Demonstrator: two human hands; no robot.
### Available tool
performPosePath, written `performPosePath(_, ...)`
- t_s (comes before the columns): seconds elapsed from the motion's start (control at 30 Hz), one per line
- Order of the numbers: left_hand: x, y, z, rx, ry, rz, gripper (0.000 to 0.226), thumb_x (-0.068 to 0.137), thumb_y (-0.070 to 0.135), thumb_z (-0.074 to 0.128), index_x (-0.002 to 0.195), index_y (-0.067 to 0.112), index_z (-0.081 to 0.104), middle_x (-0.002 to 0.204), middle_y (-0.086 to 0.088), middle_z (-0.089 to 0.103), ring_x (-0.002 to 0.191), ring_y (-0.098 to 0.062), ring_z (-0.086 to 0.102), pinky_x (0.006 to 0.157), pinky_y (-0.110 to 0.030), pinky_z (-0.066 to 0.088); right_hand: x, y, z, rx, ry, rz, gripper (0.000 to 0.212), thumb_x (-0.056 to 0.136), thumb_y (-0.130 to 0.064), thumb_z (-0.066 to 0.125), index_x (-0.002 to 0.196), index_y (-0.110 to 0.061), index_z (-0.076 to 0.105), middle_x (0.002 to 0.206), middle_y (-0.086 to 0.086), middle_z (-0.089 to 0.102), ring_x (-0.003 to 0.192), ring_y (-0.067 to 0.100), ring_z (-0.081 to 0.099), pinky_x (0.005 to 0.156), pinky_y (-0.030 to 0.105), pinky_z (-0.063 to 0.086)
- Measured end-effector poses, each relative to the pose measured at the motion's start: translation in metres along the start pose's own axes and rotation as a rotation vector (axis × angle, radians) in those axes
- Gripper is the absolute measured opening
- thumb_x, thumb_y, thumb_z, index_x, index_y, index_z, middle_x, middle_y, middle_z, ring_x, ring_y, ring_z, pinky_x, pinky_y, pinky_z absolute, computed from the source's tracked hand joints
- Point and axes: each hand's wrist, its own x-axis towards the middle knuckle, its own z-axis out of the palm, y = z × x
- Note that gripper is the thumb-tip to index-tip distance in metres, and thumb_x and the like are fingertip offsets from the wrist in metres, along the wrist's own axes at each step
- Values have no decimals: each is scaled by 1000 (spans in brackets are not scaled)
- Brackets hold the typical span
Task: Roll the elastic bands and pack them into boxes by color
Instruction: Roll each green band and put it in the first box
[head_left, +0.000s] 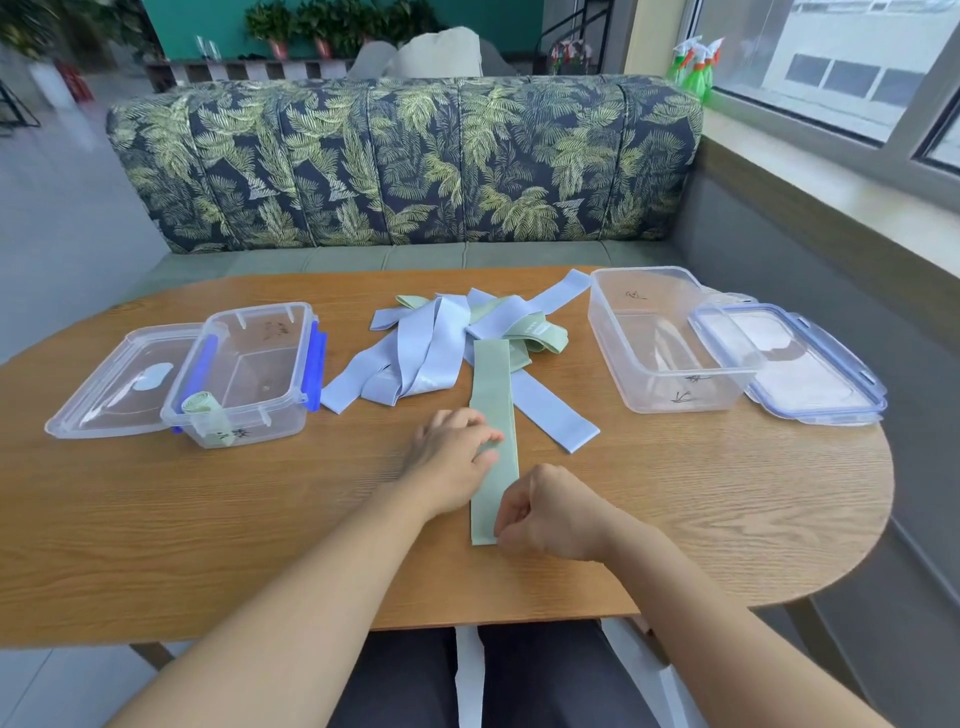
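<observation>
Green elastic band (493, 395) flat mid-frame: left hand (452, 457) presses it open-fingered, right hand (545, 514) pinches its near end; best rolled tight, edges aligned.

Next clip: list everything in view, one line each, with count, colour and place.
table: one, wood brown, under everything
left box: one, clear with blue clips, table's left
rolled band: one, green, inside left box
left lid: one, clear, left of left box
right box: one, clear, table's right
right lid: one, clear with blue rim, right of right box
band pile: several, light blue and green, table's far centre
flat band: one, green, table centre, under both hands
sofa: one, dark leaf print, behind table
spray bottles: few, green, windowsill
left hand: one, fingers on flat band's left edge
right hand: one, pinching flat band's near end
</observation>
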Motion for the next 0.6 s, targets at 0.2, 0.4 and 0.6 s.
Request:
performPosePath(0.2, 38, -4, -1, 37, -28, 10, 33, 101, 25, 42, 133, 26, 49, 139, 5, 41, 132, -17, 32, 107, -33, 24, 11, -2, -9, 61, -159, 38, 8, 72, -10, 66, 71, -13, 74, 57, -12, 59, 50, 1, 50, 50, 17, 42)
performPosePath(0.4, 67, -10, 0, 30, -11, 31, 32, 99, 18, 44, 130, 23, 48, 138, 3, 41, 129, -17, 33, 109, -34, 27, 22, 0, -16, 77, -269, 83, 8, 68, -12, 63, 70, -12, 71, 58, -6, 56, 54, 13, 47, 52, 26, 41)
performPosePath(0.6, 77, -12, -2, -78, -70, 66, 40, 95, 18, 45, 135, 18, 45, 146, 4, 35, 138, -13, 27, 114, -32, 21, 27, -3, -19, 57, -352, 101, 11, 65, -12, 63, 73, -12, 71, 65, -1, 58, 63, 18, 49, 57, 31, 41)
